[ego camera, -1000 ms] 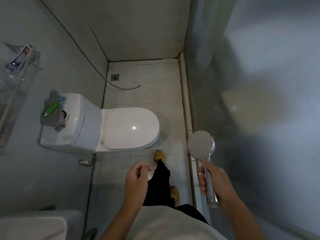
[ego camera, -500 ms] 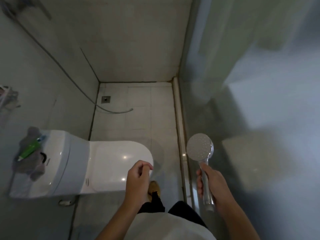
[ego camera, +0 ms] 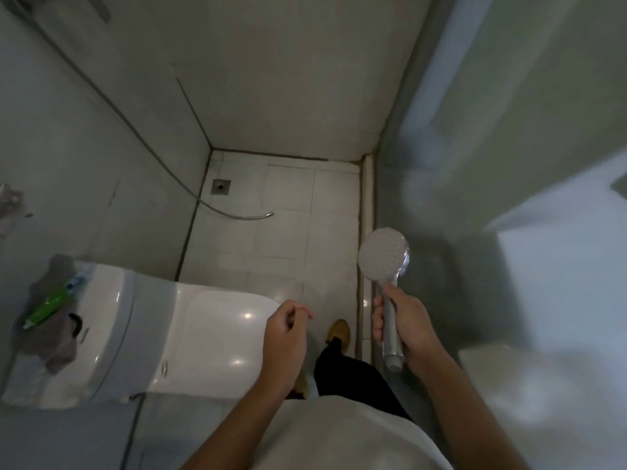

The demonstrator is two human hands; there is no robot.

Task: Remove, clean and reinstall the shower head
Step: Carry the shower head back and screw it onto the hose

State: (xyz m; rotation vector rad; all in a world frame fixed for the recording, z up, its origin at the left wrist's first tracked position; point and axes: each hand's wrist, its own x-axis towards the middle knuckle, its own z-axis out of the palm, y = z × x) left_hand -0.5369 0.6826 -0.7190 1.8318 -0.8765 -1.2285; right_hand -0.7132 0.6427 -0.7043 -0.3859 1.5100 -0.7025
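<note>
A chrome shower head with a round spray face is detached from its hose. My right hand grips its handle, with the face up and toward me and the threaded end sticking out below my palm. The metal shower hose runs down the left wall, and its loose end lies on the floor tiles near the drain. My left hand hovers above the toilet lid's front edge with fingers loosely curled, thumb and fingertips close together; I cannot tell whether they pinch anything small.
A white toilet fills the lower left; on its tank lie a grey cloth and a green tube. A floor drain sits in the far corner. A glass partition closes the right side. My feet stand beside the toilet.
My view has tilted up and moved forward, so the toilet slid down and left in the frame. Both hands kept their pose, the shower head held steady.
</note>
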